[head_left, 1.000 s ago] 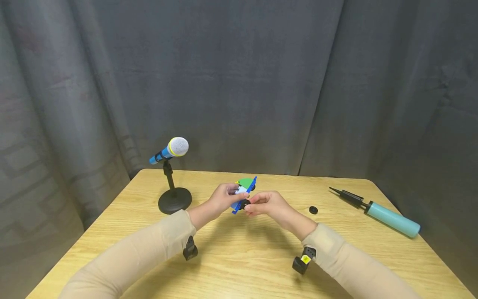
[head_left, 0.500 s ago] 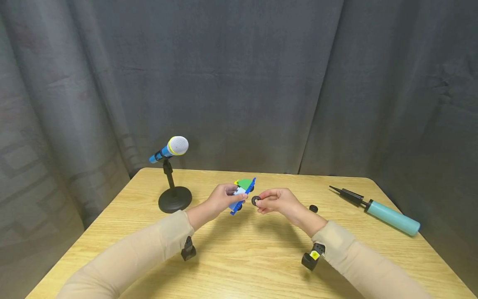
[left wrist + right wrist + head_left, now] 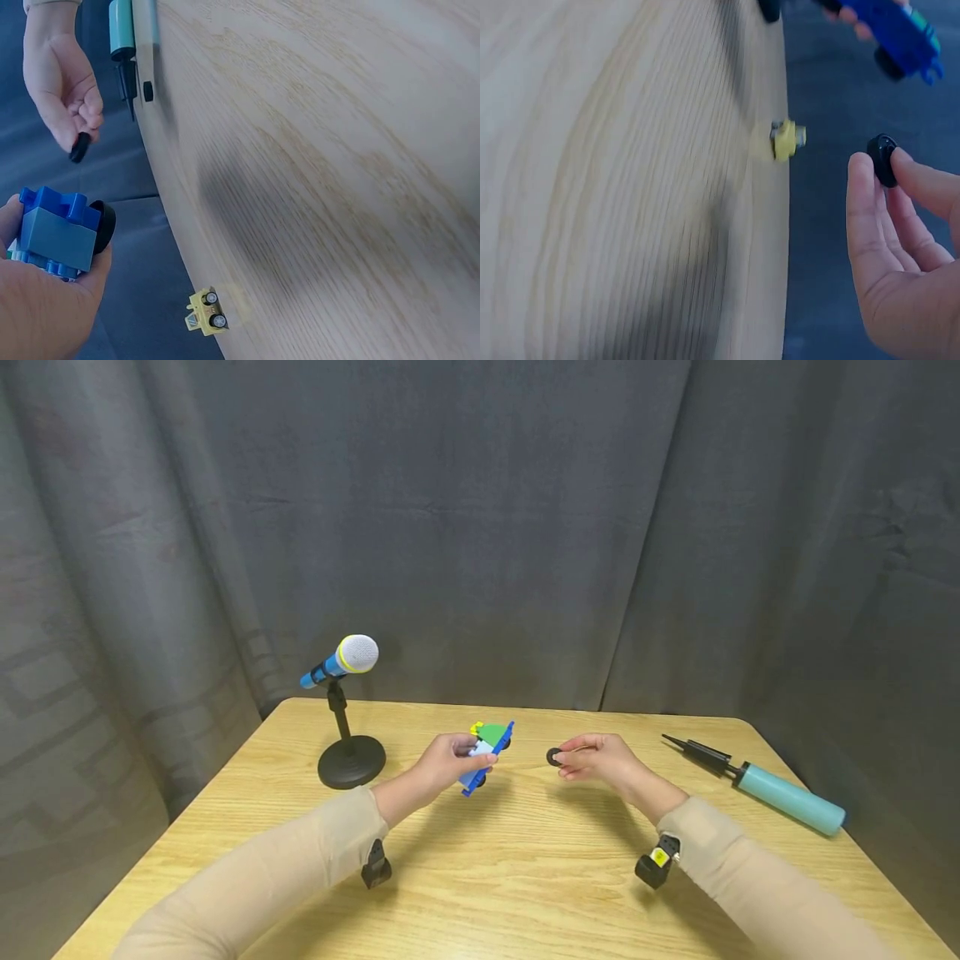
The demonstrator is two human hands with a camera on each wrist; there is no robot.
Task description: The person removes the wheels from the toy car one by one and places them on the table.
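My left hand (image 3: 442, 768) grips a toy car (image 3: 483, 756) of blue, light-blue and green blocks, held tilted above the table. A black wheel (image 3: 103, 226) shows on its side in the left wrist view. To the right, my right hand (image 3: 607, 762) pinches a loose black wheel (image 3: 883, 159) between thumb and fingers, apart from the car. Another black wheel (image 3: 148, 91) lies on the table beyond the right hand; the hand hides it in the head view.
A small yellow toy vehicle (image 3: 206, 311) stands near the table's far edge. At the back left is a blue microphone (image 3: 337, 662) on a black stand (image 3: 351, 762). A teal hand pump (image 3: 787, 797) lies at the right. Grey curtains (image 3: 480, 527) hang behind the table (image 3: 480, 877).
My right hand has drawn the loose wheel away from the car's side and carried it to the right. The left hand keeps its hold on the car, nearly still.
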